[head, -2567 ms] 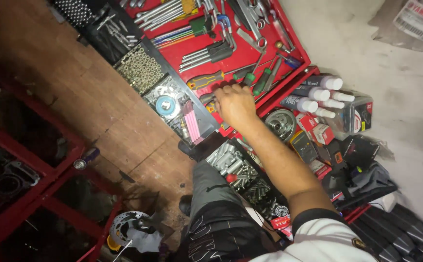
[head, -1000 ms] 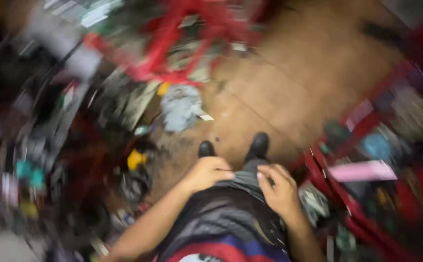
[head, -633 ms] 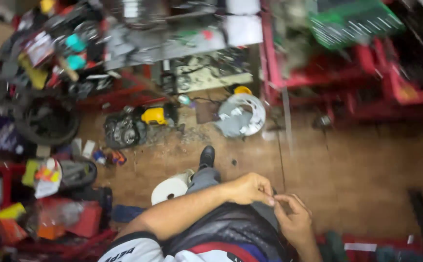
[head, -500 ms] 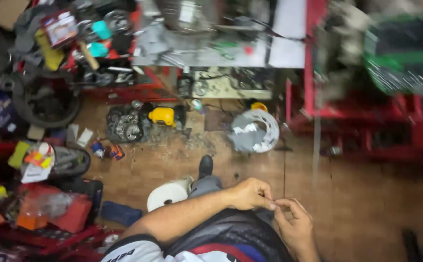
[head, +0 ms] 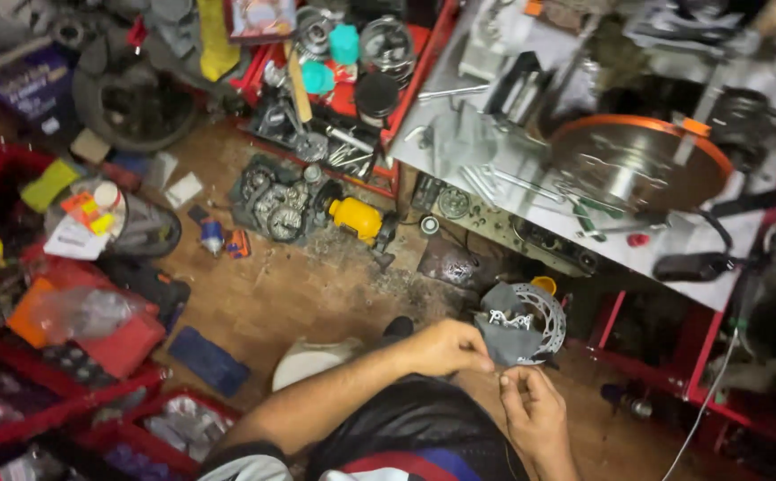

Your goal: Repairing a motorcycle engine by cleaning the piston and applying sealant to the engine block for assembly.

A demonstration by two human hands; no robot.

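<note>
The left hand [head: 446, 347] and right hand [head: 535, 414] are meeting above the person's lap, fingertips pinching something too small to make out. Just beyond them, a brake disc [head: 544, 316] with a grey rag [head: 499, 334] is lying on the wooden floor [head: 281, 294]. Farther off, a yellow motor [head: 357, 218] is sitting near an engine part [head: 272, 200], and a large metal disc [head: 633, 165] is resting on the white surface [head: 495, 151].

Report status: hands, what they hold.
Left hand and right hand pinched together, fingertips meeting; item too small to identify. Brake disc on floor just beyond.
</note>
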